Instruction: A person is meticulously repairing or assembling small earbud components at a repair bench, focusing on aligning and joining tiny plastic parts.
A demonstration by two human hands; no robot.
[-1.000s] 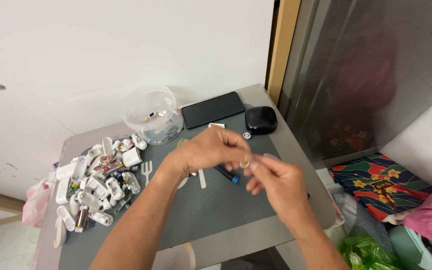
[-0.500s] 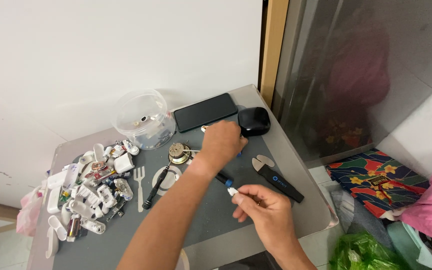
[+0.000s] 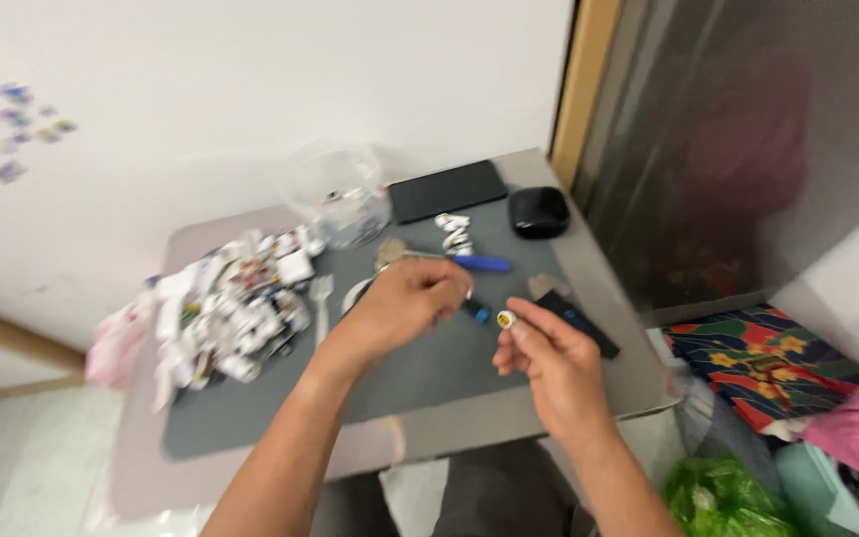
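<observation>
Right hand (image 3: 549, 363) sat nearest w/ its grip pinched tight on a small white cap (image 3: 506, 319), held just above the surface (image 3: 429, 428). Left hand (image 3: 405, 303), a bit further, had its grip curled shut around a thin dark tool (image 3: 476, 312). Beyond lay a blue pen (image 3: 482, 264), a clear tub (image 3: 338, 204) & a pile of small parts (image 3: 231, 308); the cap's tiny, so prob. any slack in the pinch could drop it to roll off the edge.

On the surface (image 3: 599, 393) a mat (image 3: 420, 373) carries a heap of small parts (image 3: 231, 308) at left, a bowl (image 3: 340, 204), phone (image 3: 447, 191) and case (image 3: 539, 211) behind, both hands in front.
</observation>
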